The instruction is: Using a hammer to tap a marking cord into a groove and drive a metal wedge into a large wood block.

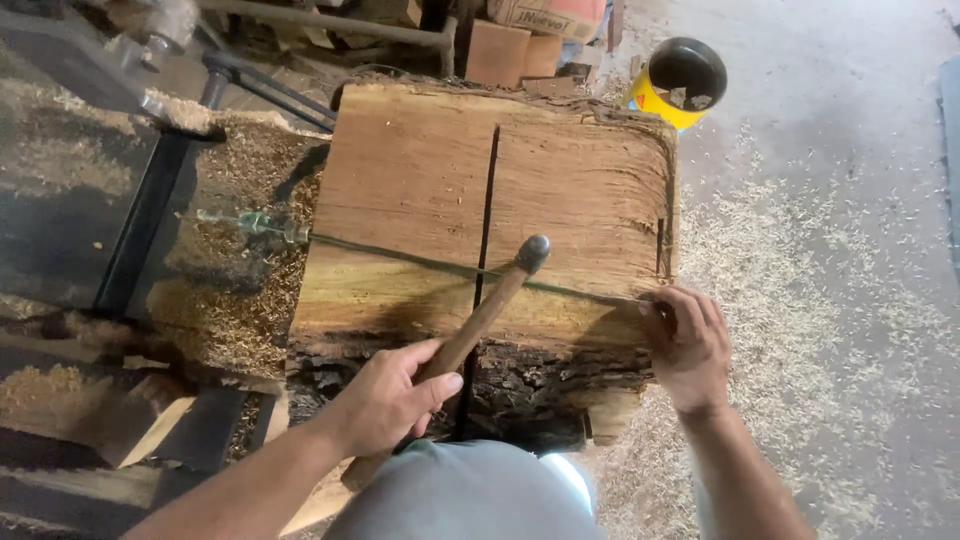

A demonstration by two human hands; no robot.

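Note:
A thick wooden slab (410, 170) with a dark lengthwise cut (488, 190) lies in front of me. My left hand (388, 397) grips the wooden handle of a hammer (490, 305), whose metal head hovers over the slab's middle. A thin dark string (390, 253) runs taut across the slab, from a greenish spool-like object (250, 222) on the left to my right hand (690, 345). That hand pinches the string's end against the slab's near right edge.
Sawdust and shavings cover the floor (790, 260) to the right and pile up on the left of the slab. A yellow can with a black lid (682, 80) stands beyond the far right corner. A black metal frame (145, 215) lies on the left, cardboard boxes (520, 45) at the back.

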